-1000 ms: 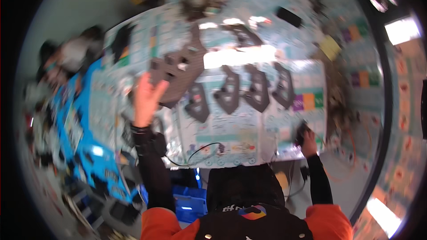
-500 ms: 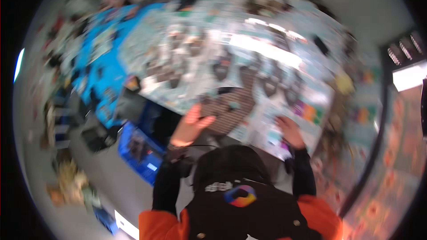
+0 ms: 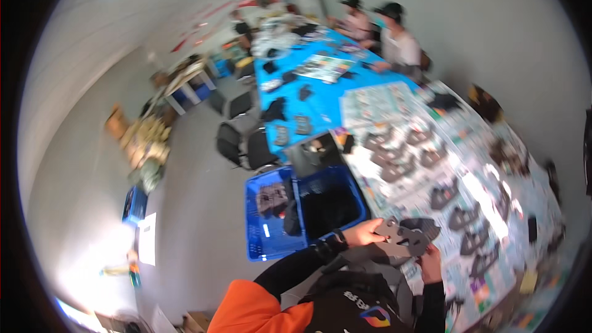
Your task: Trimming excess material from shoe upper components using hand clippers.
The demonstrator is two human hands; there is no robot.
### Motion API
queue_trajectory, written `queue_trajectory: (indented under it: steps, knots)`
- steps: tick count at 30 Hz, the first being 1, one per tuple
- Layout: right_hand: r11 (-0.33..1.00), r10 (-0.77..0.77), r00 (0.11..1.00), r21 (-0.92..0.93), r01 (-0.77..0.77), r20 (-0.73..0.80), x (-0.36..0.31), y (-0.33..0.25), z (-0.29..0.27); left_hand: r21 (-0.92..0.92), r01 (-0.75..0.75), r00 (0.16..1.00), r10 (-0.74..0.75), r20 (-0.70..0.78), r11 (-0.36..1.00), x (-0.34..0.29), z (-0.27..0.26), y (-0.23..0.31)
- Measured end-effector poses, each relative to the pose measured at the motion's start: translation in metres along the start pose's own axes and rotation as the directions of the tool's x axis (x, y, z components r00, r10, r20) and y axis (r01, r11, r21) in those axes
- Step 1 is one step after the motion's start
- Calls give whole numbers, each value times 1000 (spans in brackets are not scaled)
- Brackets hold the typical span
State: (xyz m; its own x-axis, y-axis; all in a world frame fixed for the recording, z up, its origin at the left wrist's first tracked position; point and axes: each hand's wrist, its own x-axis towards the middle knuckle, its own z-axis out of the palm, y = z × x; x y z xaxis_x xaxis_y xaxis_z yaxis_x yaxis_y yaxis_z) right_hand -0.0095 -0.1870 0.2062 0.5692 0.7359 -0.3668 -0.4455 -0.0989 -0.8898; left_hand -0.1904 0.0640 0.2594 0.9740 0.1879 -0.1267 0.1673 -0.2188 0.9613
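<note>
A flat grey cut-out piece [image 3: 404, 242] with holes and a curved outline is held up at the near edge of the paper-covered table. My left hand [image 3: 362, 233] pinches its left end between thumb and fingers. My right hand [image 3: 430, 263] closes on its lower right end. Just beyond it lies a dark patterned piece [image 3: 430, 228], partly hidden by the grey one. Farther right, several dark cut-out pieces [image 3: 478, 239] of similar shape lie in rows on the printed paper.
Left of my hands stand a blue crate [image 3: 254, 237] with dark cloth-like pieces and another blue crate [image 3: 359, 194] with a black interior. Black chairs [image 3: 229, 145] line the blue-covered table [image 3: 327, 98]. Two people [image 3: 401, 49] sit at its far right side; another person is farther back.
The view has swung left and up. My hands, apart and empty before, now hold the grey cut-out piece together.
</note>
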Motion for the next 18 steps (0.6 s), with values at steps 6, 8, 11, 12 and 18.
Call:
queue_trajectory:
  steps: [6,8,11,12,18]
  knots:
    - [911,-388,905,-225,347,-177,15,1,4,-130,-41,940,-6,-342,991,-110,-81,-24]
    - [911,-390,901,-224,346,-191,17,-4,-8,-248,-16,938,-71,-340,969,-143,-97,-37]
    - [912,-389,901,-219,348,-189,16,-15,-5,-253,4,904,-112,-414,967,-189,-110,-84]
    - [910,-394,898,-220,351,-195,14,-18,-5,-353,37,876,-200,-439,935,-201,-112,-92]
    - [832,-552,753,-182,523,-358,6,-32,15,-467,122,681,-416,-603,876,-242,-144,-103]
